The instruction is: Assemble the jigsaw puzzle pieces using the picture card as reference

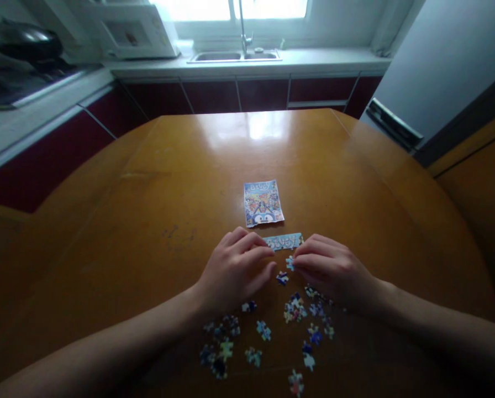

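Note:
A joined strip of light blue puzzle pieces (284, 241) lies on the table between my hands. My left hand (240, 268) is at the strip's left end, its fingers apart and curved, with nothing seen in them. My right hand (336, 268) pinches a small light blue puzzle piece (290, 262) just below the strip. Under that sits a dark blue and white piece (282, 278). Loose pieces (295, 309) lie in small heaps nearer to me, some partly hidden by my right hand. Beyond the strip is a printed picture sheet (263, 203) with a penguin at its bottom.
The wooden table (189, 166) has rounded edges. More loose pieces (219, 351) lie at the near left, beside my left forearm. Past the table are a counter with a sink (235, 56), a microwave (133, 33), a pan (24, 41) and a fridge (446, 61).

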Action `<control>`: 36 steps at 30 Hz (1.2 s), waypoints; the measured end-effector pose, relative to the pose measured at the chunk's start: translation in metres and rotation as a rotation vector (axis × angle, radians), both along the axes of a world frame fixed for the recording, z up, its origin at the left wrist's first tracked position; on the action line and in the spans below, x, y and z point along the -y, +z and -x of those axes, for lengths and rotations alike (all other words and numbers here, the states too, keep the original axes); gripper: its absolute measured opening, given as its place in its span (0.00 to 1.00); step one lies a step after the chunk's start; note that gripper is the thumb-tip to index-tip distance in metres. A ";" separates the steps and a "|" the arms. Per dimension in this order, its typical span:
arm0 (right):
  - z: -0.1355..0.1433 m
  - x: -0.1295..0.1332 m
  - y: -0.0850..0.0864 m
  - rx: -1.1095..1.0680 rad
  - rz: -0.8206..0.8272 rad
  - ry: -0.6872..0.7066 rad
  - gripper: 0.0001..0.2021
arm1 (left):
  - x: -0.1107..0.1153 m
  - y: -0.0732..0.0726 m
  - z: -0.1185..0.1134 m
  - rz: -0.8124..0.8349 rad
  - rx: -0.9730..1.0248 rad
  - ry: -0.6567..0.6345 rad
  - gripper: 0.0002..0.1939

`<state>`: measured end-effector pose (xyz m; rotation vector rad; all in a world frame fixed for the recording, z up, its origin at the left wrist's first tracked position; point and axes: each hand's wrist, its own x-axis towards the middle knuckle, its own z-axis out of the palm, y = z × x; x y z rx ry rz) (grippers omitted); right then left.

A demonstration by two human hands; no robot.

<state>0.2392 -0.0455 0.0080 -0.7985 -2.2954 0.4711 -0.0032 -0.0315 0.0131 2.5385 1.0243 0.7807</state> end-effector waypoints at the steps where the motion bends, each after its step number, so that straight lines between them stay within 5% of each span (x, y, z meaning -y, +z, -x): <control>1: -0.001 -0.004 0.000 0.028 -0.017 -0.011 0.04 | -0.003 -0.001 0.001 -0.034 -0.034 -0.005 0.06; 12: 0.009 -0.024 -0.016 0.237 -0.104 -0.047 0.11 | -0.012 -0.006 0.001 -0.034 -0.197 -0.141 0.13; 36: -0.005 -0.035 -0.018 0.198 0.051 -0.129 0.08 | -0.011 -0.011 -0.001 -0.065 -0.311 -0.119 0.15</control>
